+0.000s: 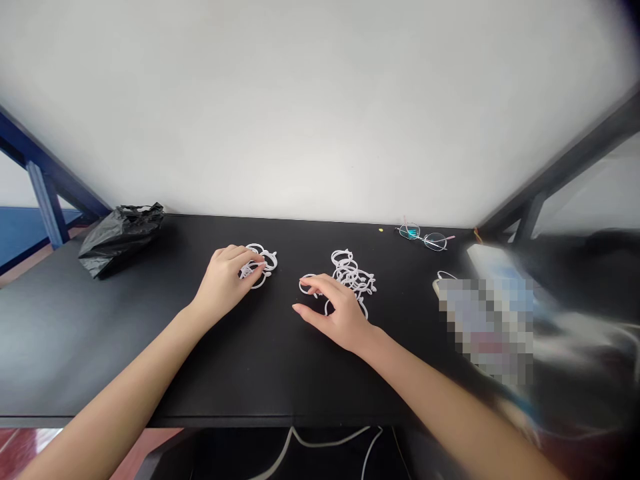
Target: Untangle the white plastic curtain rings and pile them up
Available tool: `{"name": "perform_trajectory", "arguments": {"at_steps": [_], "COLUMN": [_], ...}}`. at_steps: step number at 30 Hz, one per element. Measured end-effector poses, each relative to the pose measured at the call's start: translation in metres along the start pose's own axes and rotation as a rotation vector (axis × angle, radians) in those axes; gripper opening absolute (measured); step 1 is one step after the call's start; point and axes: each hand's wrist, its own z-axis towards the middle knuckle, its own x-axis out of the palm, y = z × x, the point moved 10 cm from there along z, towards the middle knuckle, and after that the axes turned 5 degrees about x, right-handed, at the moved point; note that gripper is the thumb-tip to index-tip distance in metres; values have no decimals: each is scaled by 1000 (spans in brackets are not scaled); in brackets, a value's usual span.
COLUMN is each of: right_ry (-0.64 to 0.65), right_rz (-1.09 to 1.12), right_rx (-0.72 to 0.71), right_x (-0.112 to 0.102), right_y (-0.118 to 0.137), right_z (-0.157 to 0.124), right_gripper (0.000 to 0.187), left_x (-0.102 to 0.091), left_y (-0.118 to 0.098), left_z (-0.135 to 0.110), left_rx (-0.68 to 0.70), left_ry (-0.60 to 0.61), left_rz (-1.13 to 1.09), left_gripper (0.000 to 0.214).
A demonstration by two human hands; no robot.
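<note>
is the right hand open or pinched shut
Open: the right hand's thumb and fingertips stand apart, with black tabletop showing between them.

White wall (320,120) behind 1 black table (220,380), softly lit.

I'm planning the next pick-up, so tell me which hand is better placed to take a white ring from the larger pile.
Probably the right hand: it is open and right by the larger pile. The left hand is at the smaller pile, farther away.
</note>
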Motion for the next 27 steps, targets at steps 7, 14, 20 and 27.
{"name": "perform_trajectory", "arguments": {"at_steps": [7, 14, 20, 27], "right_ry": [-5, -5, -17, 44], "right_rz": [-7, -6, -46, -244], "right_rx": [0, -4, 11, 105], "right_x": [-1, -1, -1, 3], "right_y": [0, 0, -4, -17], "right_z": [0, -1, 0, 3], "right_gripper": [29, 28, 22, 18], "left_x": [4, 9, 10, 10], "left_y": [1, 3, 3, 2], "left_z": [-1, -1, 0, 0], "left_rx": [0, -36, -44, -37], "left_ry": [31, 102, 118, 104], "left_rz": [26, 7, 1, 5], "left_gripper": [15, 16, 16, 15]}}
